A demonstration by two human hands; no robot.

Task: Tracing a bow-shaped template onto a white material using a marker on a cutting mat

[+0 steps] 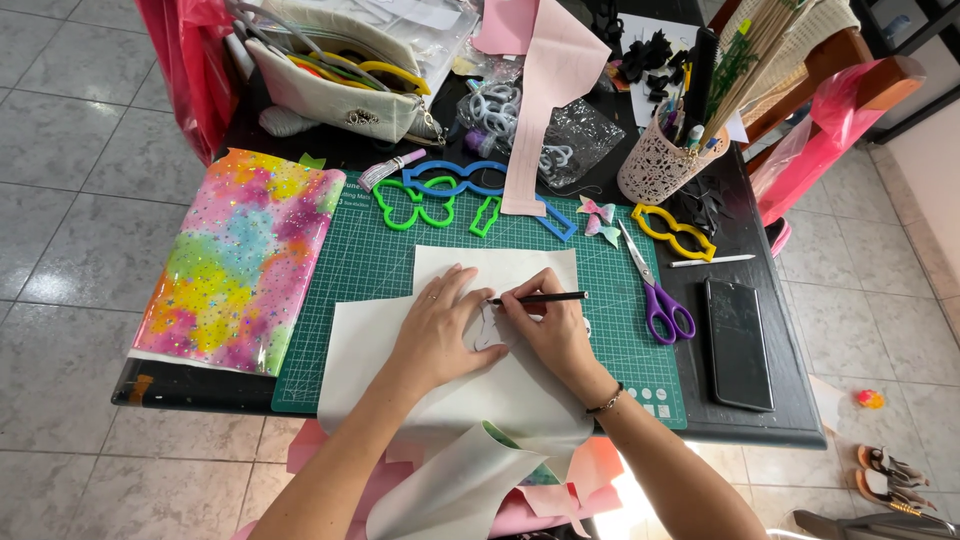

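While my right hand (545,325) is pinching a black pencil (545,297) between thumb and fingers, its tip is pressing on a small clear template (492,332) that I am tracing. My left hand (435,335) is lying spread flat, fingers pressing the template and the white sheet (440,385) under it so neither slides. The sheet is lying in the middle of the green cutting mat (370,265), its near edge curling over the table edge at six o'clock; it looks thin, soft and floppy, probably smooth enough to slip, so holding it down flat close to the tracing line seems the best grip.

At nine o'clock a glittery rainbow sheet (240,265) is hanging partly off the table. At twelve o'clock green (412,203) and blue (455,177) plastic templates are lying beside a pink strip (545,100). At two o'clock purple-handled scissors (655,290), a yellow template (678,231) and a pink perforated cup (655,160) of tools are sitting, and at three o'clock a black phone (738,343) is lying face up. A clear plastic bag (570,140) of grey rings is lying at one o'clock; I cannot make out any label on it.
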